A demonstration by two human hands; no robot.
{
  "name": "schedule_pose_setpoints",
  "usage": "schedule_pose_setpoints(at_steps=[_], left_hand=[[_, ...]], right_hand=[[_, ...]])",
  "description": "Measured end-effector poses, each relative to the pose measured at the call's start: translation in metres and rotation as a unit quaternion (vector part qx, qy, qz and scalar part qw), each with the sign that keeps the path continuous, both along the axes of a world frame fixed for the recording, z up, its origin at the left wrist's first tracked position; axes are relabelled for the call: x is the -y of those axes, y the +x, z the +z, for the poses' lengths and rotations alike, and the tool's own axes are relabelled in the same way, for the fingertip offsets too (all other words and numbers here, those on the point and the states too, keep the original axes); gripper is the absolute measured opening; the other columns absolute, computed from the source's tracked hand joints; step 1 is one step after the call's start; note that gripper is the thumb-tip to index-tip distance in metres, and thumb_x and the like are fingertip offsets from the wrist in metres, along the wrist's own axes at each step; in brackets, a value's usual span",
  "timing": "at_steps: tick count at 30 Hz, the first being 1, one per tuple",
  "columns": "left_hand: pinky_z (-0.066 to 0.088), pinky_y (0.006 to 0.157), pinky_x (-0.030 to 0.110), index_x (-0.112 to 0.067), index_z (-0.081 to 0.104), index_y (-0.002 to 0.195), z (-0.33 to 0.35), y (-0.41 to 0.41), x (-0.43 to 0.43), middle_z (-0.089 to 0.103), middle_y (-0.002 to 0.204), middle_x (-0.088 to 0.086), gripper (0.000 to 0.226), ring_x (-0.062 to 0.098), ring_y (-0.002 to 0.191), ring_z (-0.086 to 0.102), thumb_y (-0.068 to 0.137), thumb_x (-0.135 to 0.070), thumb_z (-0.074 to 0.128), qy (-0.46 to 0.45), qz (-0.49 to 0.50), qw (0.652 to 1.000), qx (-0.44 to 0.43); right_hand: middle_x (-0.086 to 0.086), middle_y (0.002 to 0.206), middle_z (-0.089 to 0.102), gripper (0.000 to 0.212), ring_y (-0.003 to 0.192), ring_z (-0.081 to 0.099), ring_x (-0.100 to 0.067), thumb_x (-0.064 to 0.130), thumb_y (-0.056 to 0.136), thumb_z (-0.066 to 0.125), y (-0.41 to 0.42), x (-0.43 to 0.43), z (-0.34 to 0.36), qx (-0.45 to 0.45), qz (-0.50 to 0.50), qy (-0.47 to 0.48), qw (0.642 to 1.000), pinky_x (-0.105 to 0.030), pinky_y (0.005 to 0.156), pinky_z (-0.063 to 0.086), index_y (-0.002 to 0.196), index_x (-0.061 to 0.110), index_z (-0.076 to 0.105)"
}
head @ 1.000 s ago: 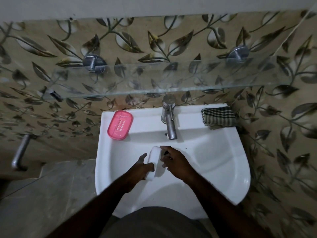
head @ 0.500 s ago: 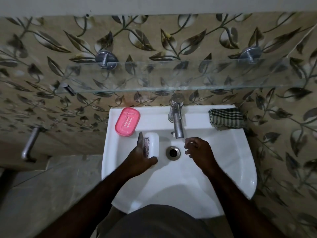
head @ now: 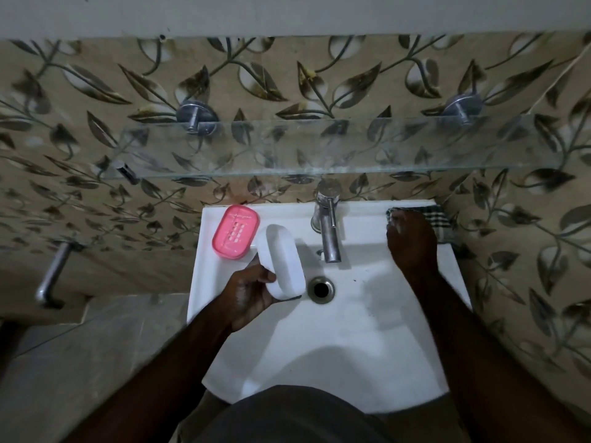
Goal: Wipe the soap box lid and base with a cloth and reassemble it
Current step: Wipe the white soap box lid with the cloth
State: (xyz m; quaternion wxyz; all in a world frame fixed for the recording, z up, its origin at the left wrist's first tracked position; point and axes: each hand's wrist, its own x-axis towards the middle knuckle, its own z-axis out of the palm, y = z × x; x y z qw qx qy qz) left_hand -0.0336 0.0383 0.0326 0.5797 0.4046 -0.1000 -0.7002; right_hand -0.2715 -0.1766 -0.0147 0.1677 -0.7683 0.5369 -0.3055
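Two soap box halves are separated: the left grip curls round the near end of the white half, held over the sink beside the drain, its far end just beside the pink slotted half on the back rim. Past the tap, the right grip lies on the checked cloth at the back right corner, below the glass shelf; its closure cannot be told.

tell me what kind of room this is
Probably a bathroom: a white washbasin with a steel tap, a glass shelf on leaf-patterned tiles above it, and a pink soap box base on the basin's rim.
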Motion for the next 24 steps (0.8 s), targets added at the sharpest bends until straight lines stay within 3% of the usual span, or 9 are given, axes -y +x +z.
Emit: schedule_pose_setpoints(at_steps=[3,5,7,10,13,17,21,24], left_hand=[[0.059,0.077,0.046,-0.010,0.050,0.133,0.011,0.002,0.008,0.067,0.111,0.013,0.094,0.030,0.101,0.066,0.041,-0.002,0.071,-0.019,0.006,0.998,0.056],[0.059,0.075,0.040,-0.022,0.054,0.126,0.018,0.005,0.011,0.070,0.106,0.005,0.078,0.023,0.096,0.068,0.052,-0.001,0.064,-0.038,-0.004,0.992,0.121],[0.057,0.078,0.038,-0.027,0.051,0.131,0.023,0.009,0.011,0.069,0.111,0.003,0.079,0.022,0.101,0.066,0.056,-0.006,0.067,-0.046,-0.035,0.983,0.175],[0.054,0.082,0.037,-0.028,0.042,0.140,0.031,0.017,0.009,0.066,0.118,0.004,0.088,0.023,0.108,0.062,0.059,-0.005,0.070,-0.054,-0.075,0.964,0.249],[0.054,0.082,0.033,-0.033,0.046,0.133,0.045,0.024,0.010,0.065,0.122,0.002,0.083,0.019,0.112,0.061,0.063,0.005,0.069,-0.079,-0.083,0.940,0.321],[0.053,0.092,0.039,-0.032,0.042,0.136,0.068,0.037,0.013,0.047,0.140,0.015,0.095,0.021,0.121,0.059,0.054,-0.009,0.084,-0.093,-0.095,0.907,0.399],[0.047,0.103,0.037,-0.032,0.035,0.143,0.083,0.051,0.015,0.059,0.134,-0.008,0.102,0.009,0.123,0.056,0.055,-0.024,0.084,-0.091,-0.163,0.833,0.520],[0.046,0.105,0.040,-0.026,0.027,0.150,0.089,0.054,0.019,0.057,0.136,-0.006,0.107,0.011,0.123,0.056,0.058,-0.024,0.083,-0.093,-0.194,0.797,0.565]], right_hand=[[-0.027,0.133,0.053,0.063,0.127,0.045,-0.042,0.022,0.074,0.073,-0.012,0.035,-0.011,-0.170,0.027,0.061,0.983,-0.040,0.106,0.031,0.129,0.000,0.055],[-0.025,0.146,0.042,0.085,0.138,0.032,-0.040,0.023,0.068,0.084,-0.019,0.047,-0.016,-0.250,0.039,0.115,0.960,-0.044,0.114,0.026,0.141,0.005,0.044],[-0.022,0.150,0.036,0.093,0.140,0.029,-0.038,0.019,0.069,0.085,-0.024,0.047,-0.021,-0.286,0.050,0.154,0.944,-0.045,0.116,0.025,0.147,0.009,0.036],[-0.023,0.151,0.033,0.082,0.138,0.031,-0.041,0.006,0.079,0.072,-0.029,0.040,-0.027,-0.279,0.035,0.144,0.949,-0.046,0.113,0.027,0.150,0.015,0.032],[-0.025,0.145,0.040,0.065,0.133,0.036,-0.043,0.000,0.085,0.057,-0.025,0.036,-0.025,-0.253,0.008,0.116,0.960,-0.046,0.110,0.030,0.146,0.015,0.040],[-0.028,0.139,0.046,0.062,0.129,0.040,-0.045,-0.003,0.081,0.060,-0.024,0.035,-0.027,-0.225,0.002,0.086,0.971,-0.049,0.108,0.032,0.141,0.009,0.049],[-0.031,0.132,0.050,0.060,0.121,0.046,-0.050,-0.004,0.078,0.061,-0.024,0.035,-0.034,-0.209,0.004,0.057,0.976,-0.052,0.102,0.038,0.137,0.007,0.054],[-0.032,0.128,0.053,0.059,0.116,0.049,-0.051,-0.006,0.076,0.061,-0.025,0.036,-0.038,-0.195,0.001,0.048,0.980,-0.053,0.098,0.041,0.134,0.007,0.057]])
